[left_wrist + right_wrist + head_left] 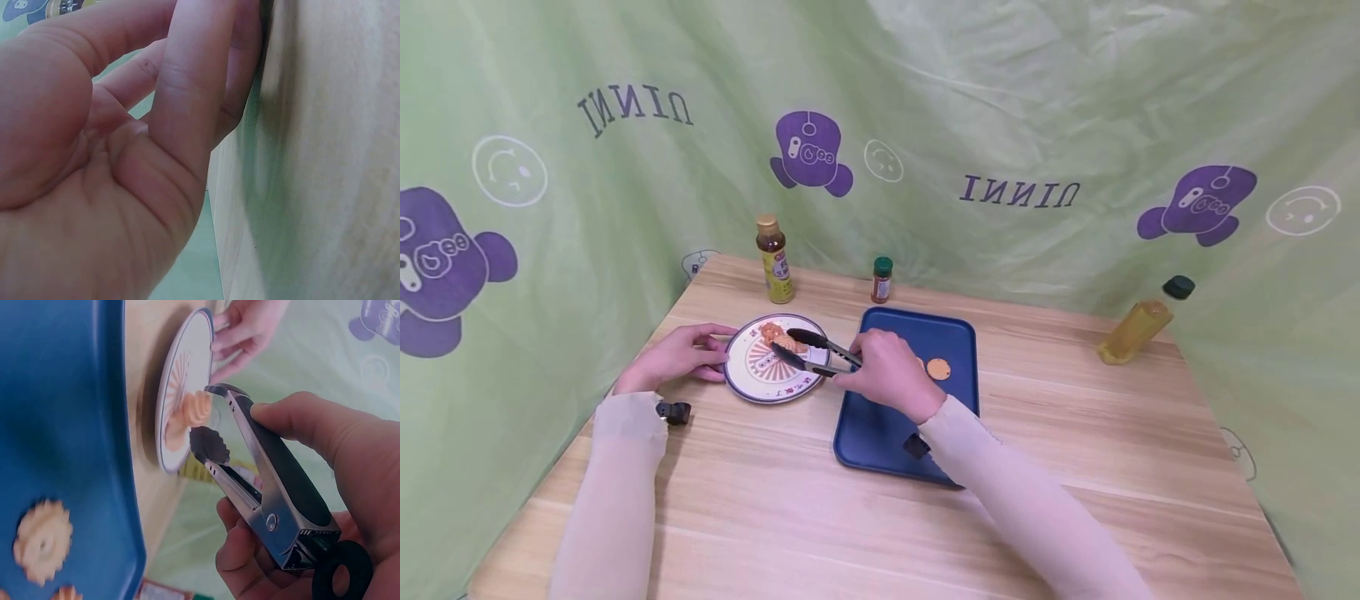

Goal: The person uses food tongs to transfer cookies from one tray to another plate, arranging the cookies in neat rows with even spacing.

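Right hand (889, 373) curled round the handle end of a pair of metal tongs (815, 352), thumb on the upper arm, fingers under the lower. Tongs' long axis runs from the hand leftward and slightly away, out over the plate (747, 377). The two black tips stand apart, nothing between them; the right wrist view shows them open just above the cookies on the plate (190, 412).

Plate sits on the bench (1075, 467), touching or just beside the left edge of the blue tray (880, 433). Orange swirl cookies lie on the plate's far half, just beyond the tong tips.

Left hand (673, 357) at the plate's left rim, fingertips touching it, fingers straight or only loosely bent. Left wrist view shows palm and extended fingers only; no pinch visible.

More cookies on the tray (937, 368), just right of the right hand, partly hidden behind it. Right hand is therefore between the two lots of cookies, tongs pointing at the plate lot.

Far edge of bench: a brown sauce bottle (774, 260) and a small green-capped spice jar (882, 280). An oil bottle (1141, 323) stands tilted at the far right.
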`<action>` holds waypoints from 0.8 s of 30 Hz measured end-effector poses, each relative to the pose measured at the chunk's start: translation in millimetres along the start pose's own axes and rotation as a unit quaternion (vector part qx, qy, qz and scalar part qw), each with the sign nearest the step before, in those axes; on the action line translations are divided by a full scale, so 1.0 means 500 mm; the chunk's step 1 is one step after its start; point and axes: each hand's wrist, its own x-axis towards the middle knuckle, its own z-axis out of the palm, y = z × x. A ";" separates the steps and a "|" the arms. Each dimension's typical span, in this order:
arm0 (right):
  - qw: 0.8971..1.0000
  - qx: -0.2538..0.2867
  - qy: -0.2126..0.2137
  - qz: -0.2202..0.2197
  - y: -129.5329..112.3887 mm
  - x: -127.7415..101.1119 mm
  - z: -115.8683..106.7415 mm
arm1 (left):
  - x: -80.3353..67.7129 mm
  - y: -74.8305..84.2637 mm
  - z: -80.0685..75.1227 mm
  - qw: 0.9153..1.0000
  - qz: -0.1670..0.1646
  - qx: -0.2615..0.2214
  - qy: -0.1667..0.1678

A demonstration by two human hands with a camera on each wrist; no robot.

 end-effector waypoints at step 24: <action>0.998 -0.057 -0.005 -0.014 -0.082 0.054 0.054 | -0.001 0.000 -0.003 1.000 0.018 -0.008 -0.010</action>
